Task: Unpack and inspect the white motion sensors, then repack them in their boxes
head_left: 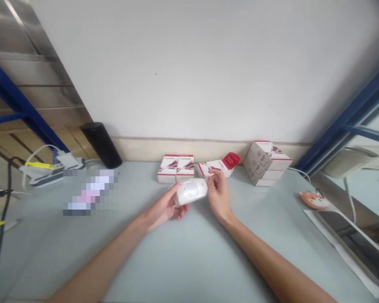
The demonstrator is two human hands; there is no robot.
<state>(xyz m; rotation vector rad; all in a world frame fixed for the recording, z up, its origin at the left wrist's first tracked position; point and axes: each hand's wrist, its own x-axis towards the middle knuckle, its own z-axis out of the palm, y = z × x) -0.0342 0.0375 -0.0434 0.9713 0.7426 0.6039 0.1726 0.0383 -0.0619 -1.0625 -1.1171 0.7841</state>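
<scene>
A white, rounded plastic motion sensor (192,190) with a rectangular window is held above the table, slightly tilted. My left hand (170,205) grips its left end, thumb on top and fingers beneath. Curled at the right end is my right hand (219,194), its thumb and fingertips closed against the edge there. Just behind the sensor lies an opened white-and-red carton (212,168) with its red flap (231,160) raised. Two closed cartons of the same print, a left one (167,169) and a right one (185,166), stand side by side to its left.
Several stacked cartons (267,164) stand at the back right. A black cylinder (102,145) and a power strip (57,170) are at the left, near a pixelated patch. An orange animal-faced item (314,200) and a dark flat panel (350,240) lie at the right edge.
</scene>
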